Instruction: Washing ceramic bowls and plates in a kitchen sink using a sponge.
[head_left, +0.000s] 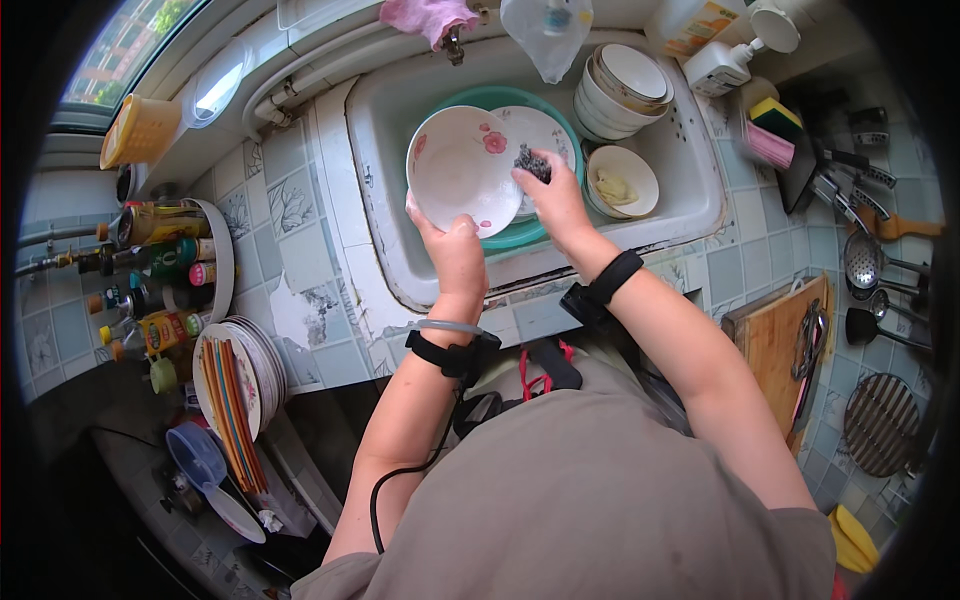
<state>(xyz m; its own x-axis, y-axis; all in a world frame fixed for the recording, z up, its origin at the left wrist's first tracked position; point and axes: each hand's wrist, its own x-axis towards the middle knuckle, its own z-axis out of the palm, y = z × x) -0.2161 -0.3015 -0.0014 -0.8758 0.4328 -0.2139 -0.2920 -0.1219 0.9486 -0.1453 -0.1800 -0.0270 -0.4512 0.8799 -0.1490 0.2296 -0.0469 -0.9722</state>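
Observation:
My left hand (456, 251) grips the lower rim of a white bowl with pink flowers (461, 169), its inside turned up towards me. Between the fingers and thumb of my right hand (555, 191) is a grey steel-wool scrubber (532, 163), close to the bowl's right rim. Under the bowl, a white plate with a floral pattern (544, 131) lies in a green plastic basin (525, 241). The basin stands in a white sink (390, 259). Whether the scrubber touches the bowl or the plate, I cannot tell.
Stacked bowls (615, 112) stand at the sink's right side, near a bowl holding a pale yellowish item (626, 169). A metal faucet (453, 46) with a pink cloth and a plastic bag (551, 37) hang above. Plates (262, 360) with chopsticks (232, 420) are at left; utensils (862, 259) hang right.

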